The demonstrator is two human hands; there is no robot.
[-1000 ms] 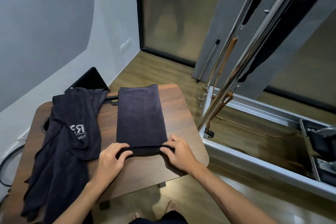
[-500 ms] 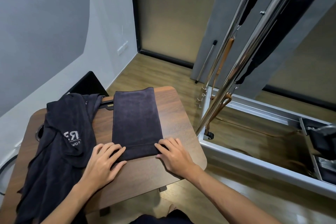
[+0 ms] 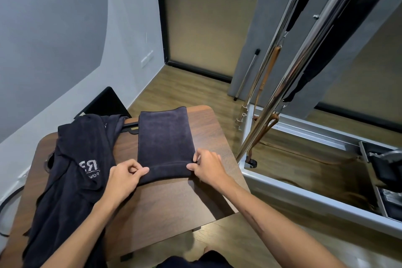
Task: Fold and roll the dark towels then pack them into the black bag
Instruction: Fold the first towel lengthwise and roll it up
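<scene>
**Roll under way on the folded towel**

Far left, behind the wooden table (image 3: pixel 174 206), a black bag (image 3: pixel 104 102) leans near the wall, only partly in view. In front of it a loose heap of dark towels (image 3: pixel 71 180) with pale lettering drapes over the table's left side and hangs off the near edge; none of that has been folded.

Next comes the left hand (image 3: pixel 124 177), fingers curled, thumb and fingertips pinching the left end of a rolled lip. That lip belongs to the folded towel (image 3: pixel 165 137), a long narrow strip lying flat down the middle of the table, its far end at the back edge. The right hand (image 3: pixel 206 165) pinches the lip's right end in the same way, fingers bent round the cloth.

Half a second ago both palms lay flat on the near hem, pressing it down; now the fingers have curled back in and the hem stands up as a thicker tube, about 1 turn in. I read that as the roll being tightened and pushed on, with most of the strip left to go and packing some way off.

To the right, chrome poles (image 3: pixel 289 67) rise from a metal frame (image 3: pixel 304 183) on the floor.
</scene>
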